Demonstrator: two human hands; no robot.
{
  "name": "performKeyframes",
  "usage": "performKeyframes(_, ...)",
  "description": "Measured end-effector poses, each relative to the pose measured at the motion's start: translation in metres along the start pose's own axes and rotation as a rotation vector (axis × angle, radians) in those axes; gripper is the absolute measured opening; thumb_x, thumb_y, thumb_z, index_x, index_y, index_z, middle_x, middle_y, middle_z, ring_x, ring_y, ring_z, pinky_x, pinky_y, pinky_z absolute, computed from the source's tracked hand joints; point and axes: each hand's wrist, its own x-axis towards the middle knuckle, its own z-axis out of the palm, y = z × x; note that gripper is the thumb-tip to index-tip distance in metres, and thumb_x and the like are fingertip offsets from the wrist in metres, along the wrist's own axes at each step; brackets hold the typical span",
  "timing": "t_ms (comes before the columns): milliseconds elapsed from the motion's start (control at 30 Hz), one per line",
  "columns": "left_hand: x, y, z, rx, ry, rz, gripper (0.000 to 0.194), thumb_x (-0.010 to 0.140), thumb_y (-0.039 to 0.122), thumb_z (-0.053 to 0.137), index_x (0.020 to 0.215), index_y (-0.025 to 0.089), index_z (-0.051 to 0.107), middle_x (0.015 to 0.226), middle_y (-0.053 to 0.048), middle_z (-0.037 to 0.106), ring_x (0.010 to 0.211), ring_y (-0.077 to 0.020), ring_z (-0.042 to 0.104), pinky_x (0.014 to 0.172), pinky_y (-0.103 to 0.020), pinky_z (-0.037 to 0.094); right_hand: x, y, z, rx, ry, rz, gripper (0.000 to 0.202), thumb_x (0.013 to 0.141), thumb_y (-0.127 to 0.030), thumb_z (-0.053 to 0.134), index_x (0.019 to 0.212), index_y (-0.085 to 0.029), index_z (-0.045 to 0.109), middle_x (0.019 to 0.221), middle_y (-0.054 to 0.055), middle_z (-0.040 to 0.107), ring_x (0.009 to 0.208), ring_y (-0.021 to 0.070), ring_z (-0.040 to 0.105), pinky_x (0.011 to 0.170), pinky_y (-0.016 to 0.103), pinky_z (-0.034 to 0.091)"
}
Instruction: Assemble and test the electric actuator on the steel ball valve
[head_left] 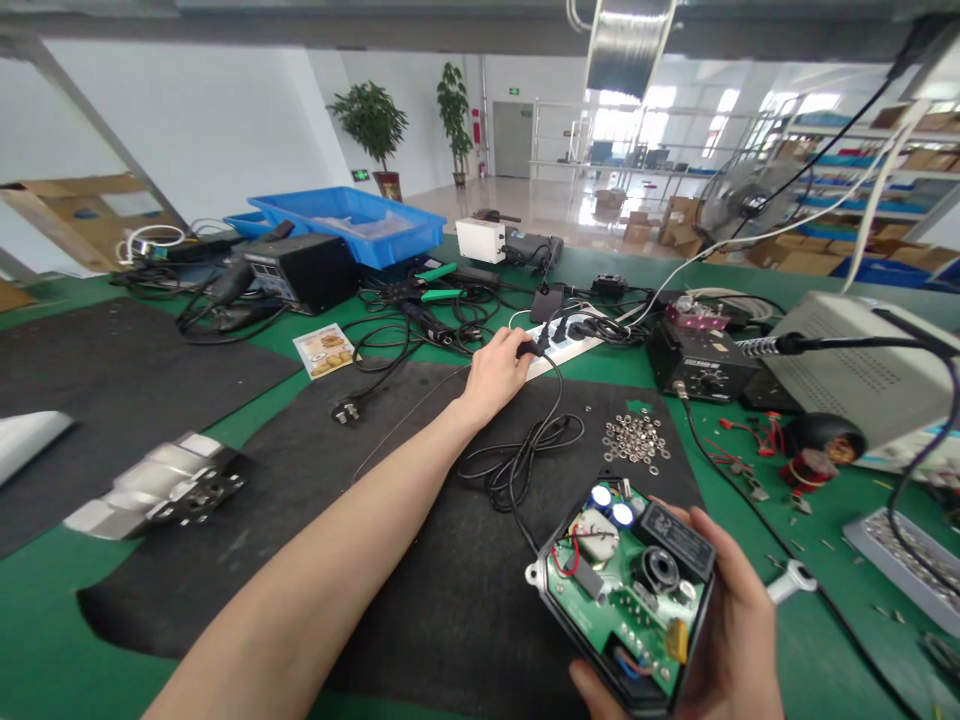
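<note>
Facing upward, circuit unit (626, 598) in right hand (739, 625), power strip (574, 349) slanting rightward

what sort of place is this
Probably an electronics workshop: the green circuit board in a black housing, the white spool of silvery wire overhead and the pile of small silvery metal rings suggest it.

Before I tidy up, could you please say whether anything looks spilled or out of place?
Possibly the metal rings: they lie loose on the mat beyond the board in the right hand, as if spilled.
</note>
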Motion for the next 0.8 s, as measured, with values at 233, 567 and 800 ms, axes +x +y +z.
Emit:
performKeyframes(233,-0.005,0.013,-0.025,-0.125,-0.052,-0.049,0.036,0.091,0.02,0.066,0.127,0.023,0.062,0.131,-0.008,0.067,0.116,-0.0265,0.067,0.106,-0.04,0.051,-0.003,0.002,0.01,0.182,0.071,0.038,0.112,0.067,-0.036,0.089,0.158,-0.032,0.024,0.156,0.015,0.041,0.14,0.0456,0.049,0.11,0.061,0.052)
performKeyframes(567,-0.182,0.132,-0.139,-0.703,0.036,-0.212,0.042,0.103,0.05,0.053,0.14,0.032,0.05,0.137,-0.007,0.066,0.125,-0.0264,0.066,0.109,-0.046,0.057,-0.001,0.001,0.003,0.216,0.051,-0.01,0.114,0.065,-0.036,0.093,0.156,-0.024,0.027,0.151,0.019,0.049,0.133,0.0379,0.058,0.11,0.053,0.053)
performKeyframes(800,-0.232,0.179,-0.107,-0.444,0.032,-0.304,0.125,0.059,0.056,0.093,0.158,0.037,0.019,0.153,-0.015,0.047,0.14,-0.0429,0.051,0.111,-0.065,0.05,-0.005,0.004,-0.003,0.222,-0.003,-0.061,0.117,0.064,-0.028,0.093,0.158,-0.023,0.024,0.156,0.02,0.043,0.14,0.0371,0.052,0.114,0.056,0.048)
